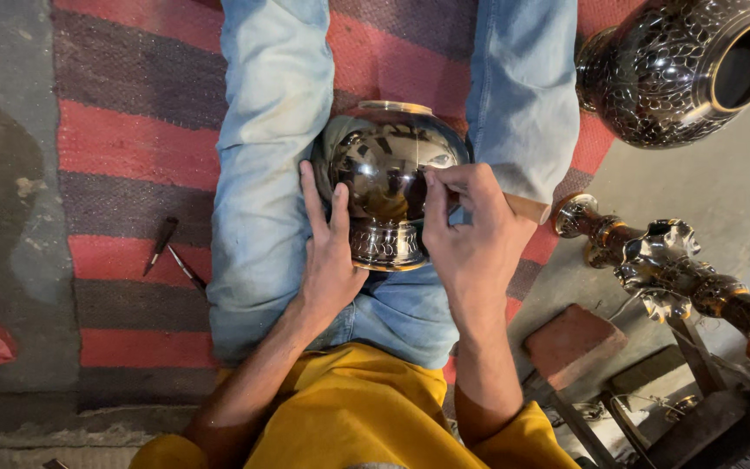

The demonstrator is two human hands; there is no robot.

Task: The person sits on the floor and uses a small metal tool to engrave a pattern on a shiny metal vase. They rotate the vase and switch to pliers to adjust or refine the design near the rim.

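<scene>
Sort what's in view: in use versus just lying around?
In use: shiny metal vase between the knees; left hand steadying it; right hand gripping a wooden-handled tool.

Lying about: engraved dark vase, ornate metal stem, brick, two small tools on rug.

A metal craft workshop is indicated: work is done seated on a striped rug (132,156) over a concrete floor (2,174), with an engraved vase (670,69), ornate brass parts (661,265), small hand tools (171,252) and a brick (575,343) laid about

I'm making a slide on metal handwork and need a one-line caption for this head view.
Seated on a striped rug, left hand steadies a shiny metal pot while right hand works it with a wooden-handled tool.
</scene>
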